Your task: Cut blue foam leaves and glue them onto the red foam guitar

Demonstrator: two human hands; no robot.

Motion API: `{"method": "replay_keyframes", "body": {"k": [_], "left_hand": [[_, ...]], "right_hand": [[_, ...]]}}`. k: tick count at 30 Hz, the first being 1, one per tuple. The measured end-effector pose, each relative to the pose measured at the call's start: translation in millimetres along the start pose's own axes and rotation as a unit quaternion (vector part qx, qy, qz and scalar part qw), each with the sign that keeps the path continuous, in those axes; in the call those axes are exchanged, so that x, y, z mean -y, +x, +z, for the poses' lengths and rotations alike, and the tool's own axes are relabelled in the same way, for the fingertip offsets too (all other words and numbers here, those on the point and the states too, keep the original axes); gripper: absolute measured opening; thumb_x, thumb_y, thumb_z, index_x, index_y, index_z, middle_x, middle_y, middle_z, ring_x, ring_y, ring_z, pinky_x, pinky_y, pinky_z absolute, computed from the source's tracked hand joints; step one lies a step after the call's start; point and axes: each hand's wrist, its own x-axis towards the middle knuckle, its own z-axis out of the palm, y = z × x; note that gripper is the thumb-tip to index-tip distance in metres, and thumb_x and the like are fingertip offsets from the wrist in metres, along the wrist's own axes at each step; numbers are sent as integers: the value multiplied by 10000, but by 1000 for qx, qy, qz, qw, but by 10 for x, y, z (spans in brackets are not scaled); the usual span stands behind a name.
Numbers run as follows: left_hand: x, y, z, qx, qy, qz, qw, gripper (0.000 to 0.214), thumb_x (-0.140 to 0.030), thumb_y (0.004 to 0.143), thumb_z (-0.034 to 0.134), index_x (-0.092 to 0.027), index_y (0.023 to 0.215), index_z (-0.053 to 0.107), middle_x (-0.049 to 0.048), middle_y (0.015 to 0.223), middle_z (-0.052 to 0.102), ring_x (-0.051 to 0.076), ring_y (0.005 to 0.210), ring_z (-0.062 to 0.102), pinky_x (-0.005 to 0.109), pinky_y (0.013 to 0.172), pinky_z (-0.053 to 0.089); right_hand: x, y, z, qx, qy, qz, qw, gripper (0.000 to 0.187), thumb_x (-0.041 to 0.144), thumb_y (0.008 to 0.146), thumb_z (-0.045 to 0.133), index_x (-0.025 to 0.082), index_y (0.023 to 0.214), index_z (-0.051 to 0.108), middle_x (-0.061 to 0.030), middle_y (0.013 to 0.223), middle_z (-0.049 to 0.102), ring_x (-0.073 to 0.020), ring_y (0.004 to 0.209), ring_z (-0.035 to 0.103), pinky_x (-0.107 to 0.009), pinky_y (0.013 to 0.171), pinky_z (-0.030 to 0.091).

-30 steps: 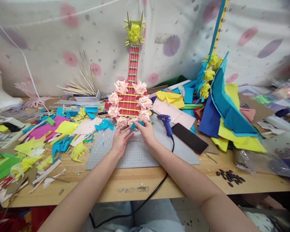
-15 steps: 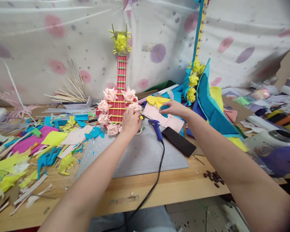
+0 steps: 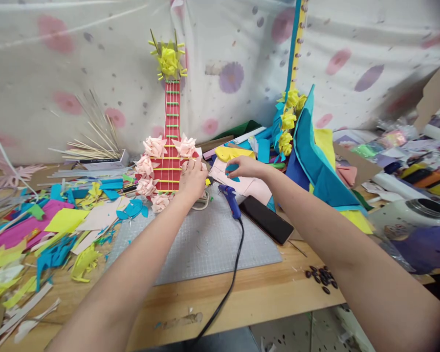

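A red paper guitar [image 3: 170, 117] stands upright against the backdrop. Yellow and green frets cross it, pale pink flowers [image 3: 145, 166] ring its body, and a yellow flower [image 3: 169, 61] tops its head. My left hand [image 3: 192, 178] grips the lower right edge of the body and hides part of it. To the right, my right hand [image 3: 244, 167] hovers with fingers apart over pink paper sheets [image 3: 254, 187]. A teal piece [image 3: 232, 168] shows by its fingertips. Between my arms lie a blue glue gun [image 3: 230, 199] and a black phone [image 3: 267, 219].
A grey cutting mat [image 3: 205, 254] covers the table's middle. Coloured scraps [image 3: 68, 220] and a box of thin sticks [image 3: 106, 159] fill the left. On the right are a blue-and-yellow paper craft [image 3: 315, 161], an open bottle [image 3: 407, 217] and dark beads [image 3: 320, 278]. The glue gun's cord [image 3: 231, 281] crosses the front edge.
The view has swung slightly, so most things sit further left in the picture. My left hand stays at the guitar's right edge, and my right hand remains over the pink paper.
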Motion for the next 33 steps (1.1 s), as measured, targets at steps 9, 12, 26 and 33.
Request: {"method": "replay_keyframes", "body": {"k": [9, 12, 26, 33], "left_hand": [[116, -211, -100, -23, -35, 3, 999, 202, -205, 829, 471, -230, 788, 667, 97, 842, 555, 259, 941, 451, 439, 864, 299], [104, -250, -107, -33, -33, -14, 999, 186, -220, 823, 488, -230, 761, 663, 96, 847, 559, 259, 943, 448, 428, 852, 304], [133, -360, -47, -51, -43, -45, 997, 119, -225, 792, 545, -220, 745, 655, 86, 848, 571, 251, 893, 452, 411, 808, 306], [150, -387, -31, -62, -63, -47, 995, 97, -246, 789, 568, -222, 741, 649, 70, 816, 572, 239, 881, 464, 400, 805, 306]], "right_hand": [[50, 129, 60, 54, 21, -16, 998, 161, 279, 573, 667, 203, 715, 673, 1, 634, 612, -138, 597, 522, -256, 558, 358], [117, 196, 62, 78, 38, -19, 996, 169, 258, 535, 697, 205, 695, 690, -7, 642, 617, -138, 580, 517, -262, 547, 355], [152, 488, 159, 123, 75, 10, 990, 228, 228, 416, 792, 200, 620, 695, -17, 645, 622, -180, 683, 564, -281, 626, 400], [121, 545, 176, 156, 133, -14, 979, 250, 279, 382, 786, 198, 596, 683, 22, 526, 591, -106, 492, 506, -234, 473, 346]]}}
